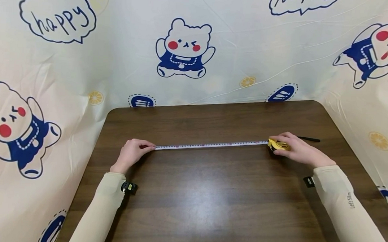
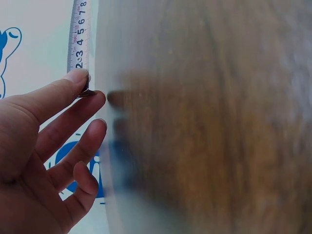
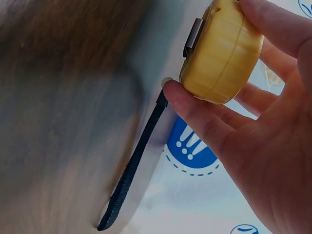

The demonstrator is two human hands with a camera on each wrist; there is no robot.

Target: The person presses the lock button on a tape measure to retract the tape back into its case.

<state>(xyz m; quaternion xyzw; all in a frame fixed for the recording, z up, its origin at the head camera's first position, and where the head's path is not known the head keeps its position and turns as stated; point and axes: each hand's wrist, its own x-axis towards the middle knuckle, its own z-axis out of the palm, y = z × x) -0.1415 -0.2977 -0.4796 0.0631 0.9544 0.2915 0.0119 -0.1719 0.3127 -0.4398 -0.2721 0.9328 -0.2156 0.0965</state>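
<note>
A yellow tape measure (image 1: 279,145) with black parts is gripped by my right hand (image 1: 298,150) at the right of the table. Its white blade (image 1: 212,145) is drawn out leftward in a nearly straight line. My left hand (image 1: 132,152) pinches the blade's end between thumb and forefinger; the left wrist view shows printed numbers on the blade (image 2: 80,39) running away from the thumb. In the right wrist view, fingers curl round the yellow case (image 3: 222,56), which has a metal clip (image 3: 193,38). A black wrist strap (image 3: 131,168) trails from it onto the table.
The brown wooden table (image 1: 197,193) has rounded far corners. Behind and beside it hangs a pale cloth (image 1: 125,53) printed with bears, orange slices and lettering. Small black devices are worn at the left wrist (image 1: 129,188) and right wrist (image 1: 308,181).
</note>
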